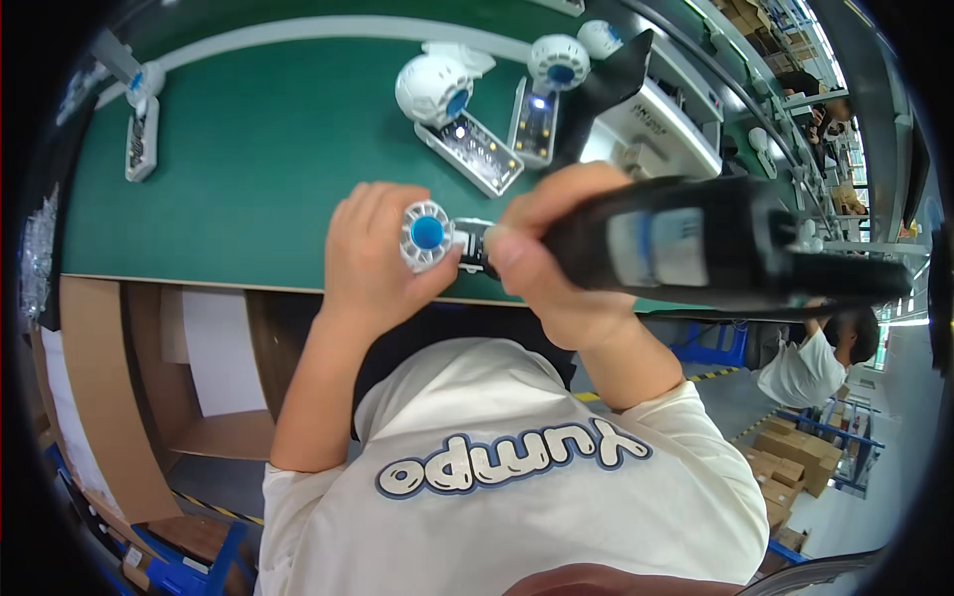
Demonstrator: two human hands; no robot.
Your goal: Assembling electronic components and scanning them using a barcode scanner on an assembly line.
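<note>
Unit (426,233), white, blue-centred: by the near edge of green table (248,149), my left hand (370,253) grips it; my right hand (561,263) clasps black tool (686,243); work seems midway; similar units (432,87) beyond, completeness unclear.

"What's unclear toward 3 o'clock?"

"The black power tool (686,238) is smeared by blur, and the right hand (566,263) hides its tip."

"And the white gadget (427,233), near 11 o'clock of centre?"

"The left hand (368,258) covers one side of it, so I can't tell whether the tip touches it."

"The shiny plastic (40,258) at 9 o'clock?"

"It fades off into the dark rim; whatever it holds is hard to tell."

"Those people (825,124) at 2 o'clock?"

"Too small to tell what their hands do."
</note>
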